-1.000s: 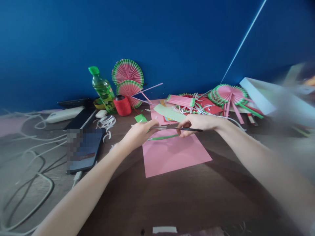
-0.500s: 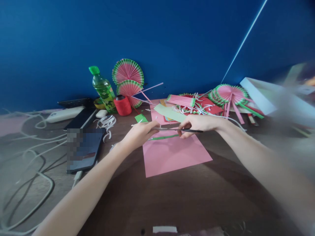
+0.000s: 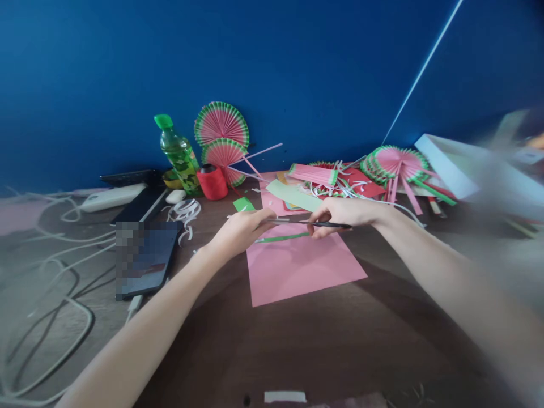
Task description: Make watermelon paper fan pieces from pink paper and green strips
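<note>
My right hand point(image 3: 345, 214) is closed round the dark handles of a pair of scissors point(image 3: 314, 224), blades pointing left. My left hand point(image 3: 240, 231) is pinched on a thin strip of green paper point(image 3: 283, 238) at its left end, close to the blade tips. Both hands hover just above a pink sheet of paper point(image 3: 297, 265) lying on the brown table point(image 3: 306, 345). A pale green paper piece point(image 3: 293, 195) lies just behind the hands.
Pink-and-green paper fans point(image 3: 221, 124) lean on the blue wall, more fans and paper strips point(image 3: 393, 164) lie at the back right. A green bottle point(image 3: 178, 154), red thread spool point(image 3: 212, 182), a phone point(image 3: 144, 258) and white cables point(image 3: 51, 255) are on the left.
Barely anything differs. My right hand with the scissors has shifted very slightly; the left hand keeps its pinch on the green strip.
</note>
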`<state>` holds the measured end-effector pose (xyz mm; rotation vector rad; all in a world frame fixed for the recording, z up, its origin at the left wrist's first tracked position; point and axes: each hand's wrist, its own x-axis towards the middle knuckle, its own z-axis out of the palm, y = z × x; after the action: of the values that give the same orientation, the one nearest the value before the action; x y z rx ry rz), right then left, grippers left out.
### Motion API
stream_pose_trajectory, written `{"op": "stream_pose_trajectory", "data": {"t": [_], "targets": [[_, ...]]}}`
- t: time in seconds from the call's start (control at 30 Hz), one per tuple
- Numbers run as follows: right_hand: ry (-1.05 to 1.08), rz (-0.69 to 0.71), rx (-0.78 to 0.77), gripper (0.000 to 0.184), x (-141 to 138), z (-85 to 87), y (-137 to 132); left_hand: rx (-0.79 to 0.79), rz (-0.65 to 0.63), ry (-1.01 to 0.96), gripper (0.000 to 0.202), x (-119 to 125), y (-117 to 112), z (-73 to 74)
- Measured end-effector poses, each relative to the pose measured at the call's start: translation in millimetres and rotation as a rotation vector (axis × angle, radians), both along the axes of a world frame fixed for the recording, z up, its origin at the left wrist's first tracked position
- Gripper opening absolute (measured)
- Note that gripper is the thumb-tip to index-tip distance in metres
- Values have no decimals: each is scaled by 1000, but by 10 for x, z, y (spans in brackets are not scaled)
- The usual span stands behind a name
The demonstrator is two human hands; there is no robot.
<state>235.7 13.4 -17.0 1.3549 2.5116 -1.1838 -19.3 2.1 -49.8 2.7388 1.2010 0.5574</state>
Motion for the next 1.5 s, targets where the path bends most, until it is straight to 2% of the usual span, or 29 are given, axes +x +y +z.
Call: {"op": "stream_pose_trajectory", "data": {"t": [0.6, 0.93, 1.27, 1.5], "targets": [[29, -22, -65, 45, -7, 17, -40, -27, -25, -27, 22, 8, 4, 9], [38, 2, -75, 44, 27, 3, -8, -184, -20, -30, 27, 8, -11, 114], [14, 54, 61, 49, 83, 17, 102, -324, 112, -208, 39, 87, -65, 153], [26, 27, 38, 43, 141, 81, 82, -367, 61, -315, 42, 109, -75, 146]]}}
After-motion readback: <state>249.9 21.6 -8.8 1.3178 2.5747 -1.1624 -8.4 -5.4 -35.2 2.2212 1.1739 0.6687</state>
